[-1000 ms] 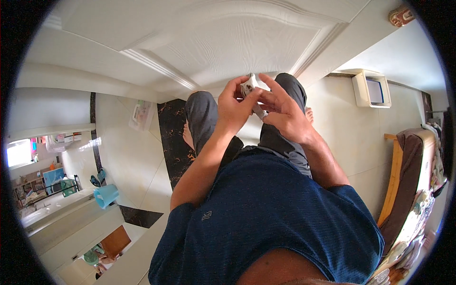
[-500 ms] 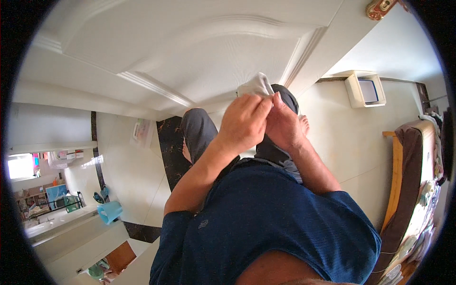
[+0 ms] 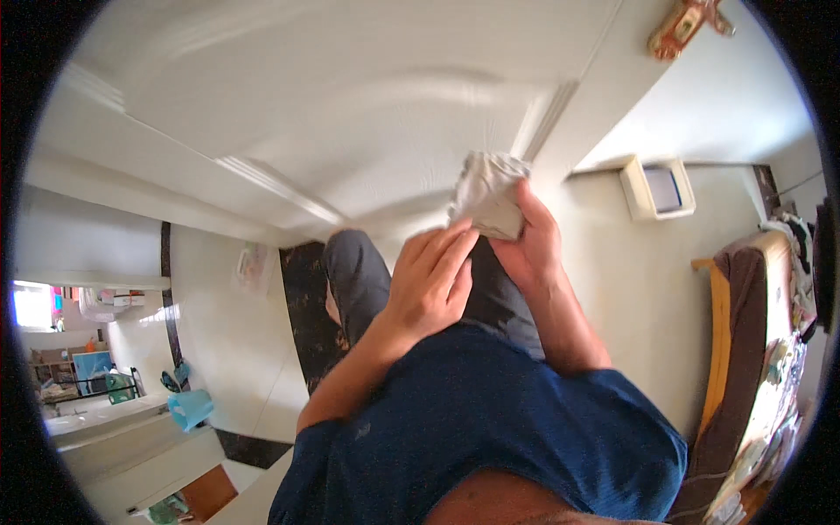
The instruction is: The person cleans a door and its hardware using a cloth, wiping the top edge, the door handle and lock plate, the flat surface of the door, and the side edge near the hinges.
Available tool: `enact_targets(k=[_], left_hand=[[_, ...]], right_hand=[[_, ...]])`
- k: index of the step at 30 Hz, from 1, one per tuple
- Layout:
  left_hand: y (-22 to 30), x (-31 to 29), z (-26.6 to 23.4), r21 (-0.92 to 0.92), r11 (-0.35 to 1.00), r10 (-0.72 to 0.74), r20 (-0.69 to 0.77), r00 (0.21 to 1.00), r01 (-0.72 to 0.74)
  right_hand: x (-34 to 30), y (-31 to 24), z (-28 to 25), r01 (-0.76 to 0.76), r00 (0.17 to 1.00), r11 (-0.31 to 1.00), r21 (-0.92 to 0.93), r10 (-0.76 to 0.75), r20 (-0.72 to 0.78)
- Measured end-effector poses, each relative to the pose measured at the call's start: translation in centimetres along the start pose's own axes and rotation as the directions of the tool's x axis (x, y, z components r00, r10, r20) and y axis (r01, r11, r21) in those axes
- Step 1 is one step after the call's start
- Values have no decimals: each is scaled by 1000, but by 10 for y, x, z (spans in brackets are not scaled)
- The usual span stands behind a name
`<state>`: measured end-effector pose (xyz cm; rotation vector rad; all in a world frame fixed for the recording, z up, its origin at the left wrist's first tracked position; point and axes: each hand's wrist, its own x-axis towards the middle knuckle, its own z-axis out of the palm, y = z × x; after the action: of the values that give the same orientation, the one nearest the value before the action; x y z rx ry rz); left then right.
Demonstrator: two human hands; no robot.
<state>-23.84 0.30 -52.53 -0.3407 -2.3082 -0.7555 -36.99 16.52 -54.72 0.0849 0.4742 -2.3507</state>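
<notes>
A crumpled, whitish-grey folded cloth [image 3: 490, 191] is in front of me, close to the white door. My right hand [image 3: 534, 241] grips it from the right, the thumb lying over its face and the other fingers partly hidden behind it. At the cloth's lower left corner, my left hand [image 3: 430, 282] touches it with fingertips stretched out. The left thumb stands apart from those fingers, so that hand is open.
The white panelled door [image 3: 350, 114] spans the view ahead, with an ornate handle [image 3: 678, 31] at upper right. A cream bin [image 3: 643, 203] stands by the right wall, near a wooden-framed bed [image 3: 719, 350]. A light-blue bucket [image 3: 191, 409] is at left.
The cloth has been turned and spread wider, showing more of its face. My left hand has shifted down and left, its fingers opening from a pinch. The door handle shows more fully.
</notes>
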Motion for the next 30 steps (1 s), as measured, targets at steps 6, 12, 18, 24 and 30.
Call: enact_targets(k=[6,12,18,24,30], left_hand=[[-16,-34,0,-72,985,-157,-37,987,154],[-19,-33,-18,-23,992,-123,-7,992,123],[-91,-116,6,38,992,-123,75,990,120],[-110,-104,12,-210,968,-115,124,986,140],[-154,-154,66,-177,927,-301,175,937,331]], right_hand=[[17,-50,122,796,278,-8,-605,-884,377],[120,-76,254,326,6,-901,-285,-299,954],[132,-70,280,175,-23,-973,-152,-158,987],[122,-85,357,77,-149,-996,-40,-51,988],[126,-76,357,246,-235,-969,2,-58,970]])
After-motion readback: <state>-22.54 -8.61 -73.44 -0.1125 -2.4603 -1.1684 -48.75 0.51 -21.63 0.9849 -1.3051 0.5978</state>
